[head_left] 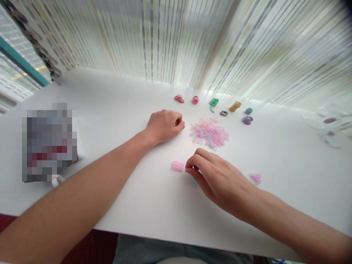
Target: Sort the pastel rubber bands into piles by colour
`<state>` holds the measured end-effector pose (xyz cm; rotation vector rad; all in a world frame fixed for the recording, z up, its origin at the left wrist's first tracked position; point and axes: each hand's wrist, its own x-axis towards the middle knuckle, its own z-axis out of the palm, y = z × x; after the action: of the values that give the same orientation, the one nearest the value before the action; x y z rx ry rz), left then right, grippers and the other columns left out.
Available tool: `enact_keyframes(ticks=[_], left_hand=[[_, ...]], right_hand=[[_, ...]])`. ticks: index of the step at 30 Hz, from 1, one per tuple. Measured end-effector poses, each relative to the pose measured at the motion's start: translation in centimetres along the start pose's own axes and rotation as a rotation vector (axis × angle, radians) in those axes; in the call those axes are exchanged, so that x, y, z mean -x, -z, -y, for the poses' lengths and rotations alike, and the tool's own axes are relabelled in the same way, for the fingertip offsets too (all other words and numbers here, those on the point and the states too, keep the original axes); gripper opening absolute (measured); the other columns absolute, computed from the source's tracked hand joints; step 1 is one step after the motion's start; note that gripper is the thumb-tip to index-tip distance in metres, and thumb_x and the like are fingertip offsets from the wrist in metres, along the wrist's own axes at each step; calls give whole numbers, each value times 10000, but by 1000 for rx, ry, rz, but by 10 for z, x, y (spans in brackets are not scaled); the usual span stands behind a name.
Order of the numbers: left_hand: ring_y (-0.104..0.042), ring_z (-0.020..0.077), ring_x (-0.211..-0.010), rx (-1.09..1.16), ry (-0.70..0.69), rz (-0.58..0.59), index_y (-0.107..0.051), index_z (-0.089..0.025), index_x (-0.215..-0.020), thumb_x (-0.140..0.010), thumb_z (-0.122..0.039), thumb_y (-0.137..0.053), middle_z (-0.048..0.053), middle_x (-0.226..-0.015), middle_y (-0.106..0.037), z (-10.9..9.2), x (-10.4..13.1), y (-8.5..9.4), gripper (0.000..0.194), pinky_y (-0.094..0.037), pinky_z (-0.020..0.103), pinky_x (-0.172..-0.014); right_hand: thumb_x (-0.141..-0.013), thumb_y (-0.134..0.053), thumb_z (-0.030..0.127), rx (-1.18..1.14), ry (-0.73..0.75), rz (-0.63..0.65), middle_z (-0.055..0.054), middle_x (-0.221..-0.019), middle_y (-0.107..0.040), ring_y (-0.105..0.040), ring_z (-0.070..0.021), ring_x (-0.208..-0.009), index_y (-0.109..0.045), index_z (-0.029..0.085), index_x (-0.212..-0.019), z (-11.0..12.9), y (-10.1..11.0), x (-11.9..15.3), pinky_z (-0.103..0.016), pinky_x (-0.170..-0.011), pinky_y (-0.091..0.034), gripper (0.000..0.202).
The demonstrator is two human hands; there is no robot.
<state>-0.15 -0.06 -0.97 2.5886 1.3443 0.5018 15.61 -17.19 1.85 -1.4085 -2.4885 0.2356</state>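
My left hand rests on the white table, its fingers curled into a loose fist. Whether anything is inside it is hidden. Just right of it lies a loose pile of small pink and pastel elastic bands. In front of the pile, my right hand is pinched, thumb against fingertips; what it holds, if anything, is too small to make out. A neat pink bundle of bands lies just left of those fingertips. Something turquoise shows partly beneath the right hand. A small pinkish-purple heap sits to its right.
Along the back are red hair ties, a pink coil, a green one, a yellow one, a teal one and a purple one. A blurred-out object stands left; clear plastic lies right.
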Motion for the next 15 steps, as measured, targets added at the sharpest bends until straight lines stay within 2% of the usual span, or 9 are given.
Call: enact_keyframes(ticks=[4,10,15], left_hand=[[-632,218,-760,1,-7,-5,-680,-207,-767,-928,-384,-512,61,-845,-770,0,0,-1,292,-279,369,-645],[-640,222,-769,-15,-4,-15,-708,-207,-782,-933,-376,-519,73,-866,-776,0,0,-1,295,-313,363,-660],[-618,215,-746,-8,-4,-15,-677,-210,-759,-927,-380,-517,66,-845,-765,0,0,-1,288,-288,364,-655]], right_hand=[[-1071,-521,154,37,-20,71,-87,-901,-681,-650,-219,-726,-687,134,-951,1,-4,-6,-334,-639,-472,206],[-1017,-562,65,72,-87,222,-100,-961,-686,-656,-242,-795,-715,125,-1005,2,-3,-14,-367,-695,-479,164],[-1030,-557,90,97,-83,225,-103,-951,-693,-653,-242,-779,-720,129,-981,2,-2,-16,-375,-691,-477,175]])
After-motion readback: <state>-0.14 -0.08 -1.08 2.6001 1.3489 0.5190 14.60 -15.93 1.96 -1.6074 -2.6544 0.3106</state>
